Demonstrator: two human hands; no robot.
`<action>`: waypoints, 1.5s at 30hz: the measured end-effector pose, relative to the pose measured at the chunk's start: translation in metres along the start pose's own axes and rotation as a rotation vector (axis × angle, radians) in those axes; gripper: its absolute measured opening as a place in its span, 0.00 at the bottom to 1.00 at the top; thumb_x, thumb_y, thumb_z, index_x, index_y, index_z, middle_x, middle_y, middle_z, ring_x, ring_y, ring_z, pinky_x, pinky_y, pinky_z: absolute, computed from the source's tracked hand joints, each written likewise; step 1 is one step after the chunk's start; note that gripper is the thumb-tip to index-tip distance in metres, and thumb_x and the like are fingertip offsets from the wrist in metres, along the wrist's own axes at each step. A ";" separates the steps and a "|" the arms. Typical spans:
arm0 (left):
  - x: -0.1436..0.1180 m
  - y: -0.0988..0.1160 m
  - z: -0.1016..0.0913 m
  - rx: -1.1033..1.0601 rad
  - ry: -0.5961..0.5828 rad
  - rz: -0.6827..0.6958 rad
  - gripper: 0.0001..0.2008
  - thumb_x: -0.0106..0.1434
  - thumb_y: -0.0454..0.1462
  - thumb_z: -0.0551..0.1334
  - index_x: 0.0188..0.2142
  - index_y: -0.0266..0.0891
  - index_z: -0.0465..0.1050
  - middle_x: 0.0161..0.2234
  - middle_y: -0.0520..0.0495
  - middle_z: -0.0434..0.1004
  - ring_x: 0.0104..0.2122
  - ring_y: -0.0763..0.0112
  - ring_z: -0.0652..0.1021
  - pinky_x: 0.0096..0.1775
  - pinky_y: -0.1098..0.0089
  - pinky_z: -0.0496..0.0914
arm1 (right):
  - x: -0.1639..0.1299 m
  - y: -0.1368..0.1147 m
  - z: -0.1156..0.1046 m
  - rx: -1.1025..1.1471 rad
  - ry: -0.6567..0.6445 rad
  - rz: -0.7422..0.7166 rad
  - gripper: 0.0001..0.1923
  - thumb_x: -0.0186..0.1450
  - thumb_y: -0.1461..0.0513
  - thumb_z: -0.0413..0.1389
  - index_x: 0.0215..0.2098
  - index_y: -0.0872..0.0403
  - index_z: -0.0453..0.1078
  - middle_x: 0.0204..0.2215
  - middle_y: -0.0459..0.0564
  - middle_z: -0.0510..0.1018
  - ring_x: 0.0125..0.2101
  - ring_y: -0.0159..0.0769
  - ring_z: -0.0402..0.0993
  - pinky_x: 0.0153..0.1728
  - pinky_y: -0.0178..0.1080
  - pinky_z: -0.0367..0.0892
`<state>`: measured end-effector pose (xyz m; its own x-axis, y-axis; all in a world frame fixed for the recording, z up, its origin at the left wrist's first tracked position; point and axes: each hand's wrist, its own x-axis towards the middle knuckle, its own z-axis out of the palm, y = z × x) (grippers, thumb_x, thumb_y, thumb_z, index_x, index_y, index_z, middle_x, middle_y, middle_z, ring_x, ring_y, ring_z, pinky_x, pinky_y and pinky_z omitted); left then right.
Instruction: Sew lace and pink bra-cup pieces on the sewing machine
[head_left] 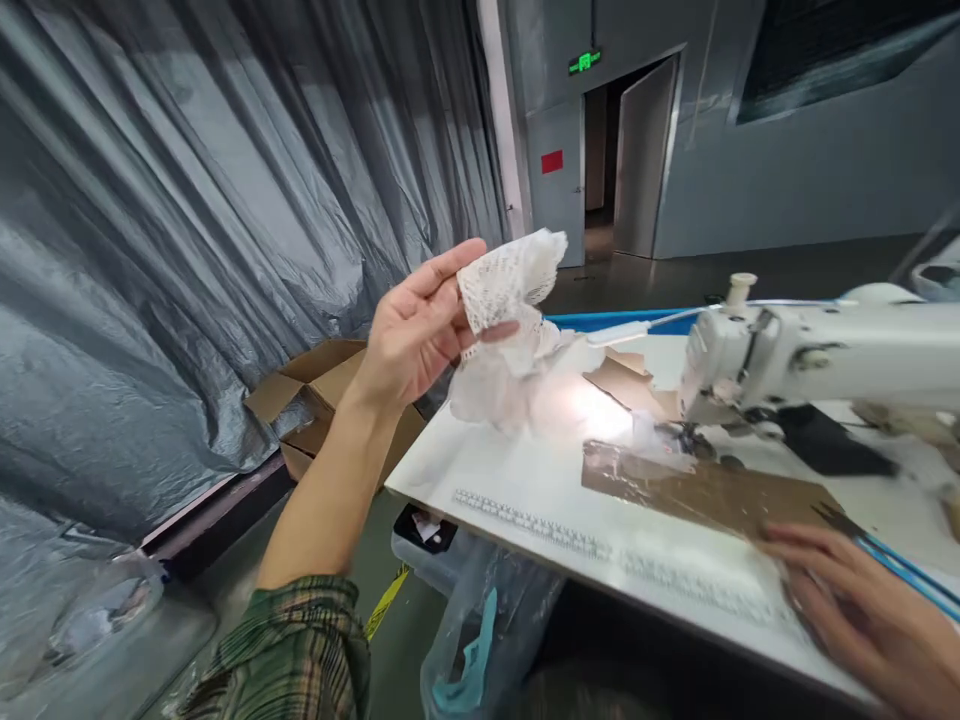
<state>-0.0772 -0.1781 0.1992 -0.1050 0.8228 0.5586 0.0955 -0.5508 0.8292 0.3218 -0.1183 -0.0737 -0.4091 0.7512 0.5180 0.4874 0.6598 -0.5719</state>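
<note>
My left hand [420,330] is raised over the table's left end, its thumb and fingers pinching a piece of white lace fabric [510,280]. The fabric's lower part droops in soft folds toward the white tabletop [427,470]. My right hand [862,600] rests at the table's front right, slightly blurred, fingers stretched out with nothing visible in them. Its fingertips are at the edge of a flat brown board [697,490] with a shiny clear covering. Beside that hand is a dark-tipped tool with blue handles [900,568]. White material lies under the sewing machine's [847,350] needle area.
A lamp [619,334] lights the tabletop. Torn brown cardboard [630,382] lies behind the board. A printed ruler scale [525,522] runs along the front edge. Below stand an open cardboard box [307,390] and a plastic bag [472,640]. A silver curtain [225,200] hangs left.
</note>
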 end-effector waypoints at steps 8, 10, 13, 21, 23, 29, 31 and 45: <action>-0.126 -0.025 0.122 -0.133 -0.492 -0.179 0.37 0.56 0.38 0.72 0.62 0.60 0.60 0.67 0.55 0.55 0.59 0.47 0.70 0.44 0.55 0.81 | -0.032 -0.107 -0.024 0.247 0.537 0.089 0.09 0.69 0.59 0.53 0.42 0.50 0.74 0.35 0.51 0.74 0.36 0.37 0.73 0.37 0.40 0.71; -0.146 -0.055 0.155 -0.203 -0.473 -0.267 0.42 0.54 0.39 0.73 0.64 0.55 0.57 0.67 0.47 0.55 0.57 0.46 0.72 0.43 0.57 0.80 | -0.054 -0.119 -0.026 0.303 0.592 0.126 0.11 0.70 0.56 0.51 0.43 0.51 0.73 0.35 0.51 0.74 0.36 0.37 0.73 0.39 0.41 0.71; -0.176 -0.098 0.197 -0.271 -0.448 -0.342 0.43 0.53 0.38 0.74 0.64 0.54 0.57 0.66 0.42 0.57 0.48 0.54 0.79 0.44 0.62 0.80 | -0.090 -0.118 -0.022 0.465 0.367 0.260 0.16 0.71 0.51 0.49 0.44 0.52 0.71 0.35 0.50 0.75 0.38 0.36 0.73 0.42 0.41 0.70; -0.221 -0.140 0.218 -0.203 -0.439 -0.476 0.37 0.55 0.37 0.73 0.61 0.50 0.61 0.67 0.39 0.53 0.35 0.69 0.83 0.36 0.72 0.80 | -0.150 -0.097 0.016 0.855 -0.035 0.562 0.21 0.67 0.48 0.54 0.47 0.56 0.69 0.37 0.48 0.75 0.35 0.31 0.69 0.35 0.34 0.67; -0.224 -0.143 0.214 -0.147 -0.393 -0.456 0.36 0.56 0.38 0.72 0.61 0.50 0.61 0.69 0.39 0.49 0.34 0.72 0.83 0.34 0.75 0.80 | -0.155 -0.100 0.018 0.855 -0.041 0.578 0.22 0.63 0.53 0.61 0.50 0.56 0.67 0.39 0.47 0.74 0.34 0.29 0.69 0.34 0.32 0.66; -0.250 -0.170 0.204 -0.062 -0.205 -0.371 0.34 0.61 0.41 0.68 0.63 0.55 0.58 0.66 0.43 0.56 0.36 0.72 0.81 0.38 0.72 0.78 | -0.155 -0.112 0.009 0.410 0.166 0.510 0.08 0.64 0.64 0.55 0.42 0.54 0.71 0.33 0.47 0.76 0.31 0.30 0.71 0.32 0.34 0.66; -0.264 -0.183 0.202 -0.054 -0.129 -0.362 0.27 0.63 0.43 0.66 0.61 0.52 0.62 0.61 0.45 0.64 0.40 0.71 0.80 0.43 0.70 0.77 | -0.153 -0.114 0.006 0.225 0.299 0.386 0.11 0.63 0.67 0.54 0.44 0.53 0.71 0.37 0.50 0.77 0.36 0.33 0.73 0.37 0.37 0.68; -0.265 -0.204 0.230 -0.551 -0.660 -1.300 0.21 0.51 0.46 0.73 0.42 0.40 0.74 0.40 0.47 0.80 0.39 0.66 0.79 0.43 0.67 0.74 | -0.189 -0.117 -0.006 -0.094 -0.019 0.338 0.25 0.65 0.60 0.57 0.60 0.50 0.63 0.49 0.56 0.72 0.49 0.42 0.69 0.49 0.48 0.68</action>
<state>0.1585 -0.2515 -0.1233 0.6277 0.5901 -0.5077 -0.0895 0.7026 0.7059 0.3467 -0.3372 -0.1008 -0.2265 0.9276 0.2971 0.6661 0.3700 -0.6476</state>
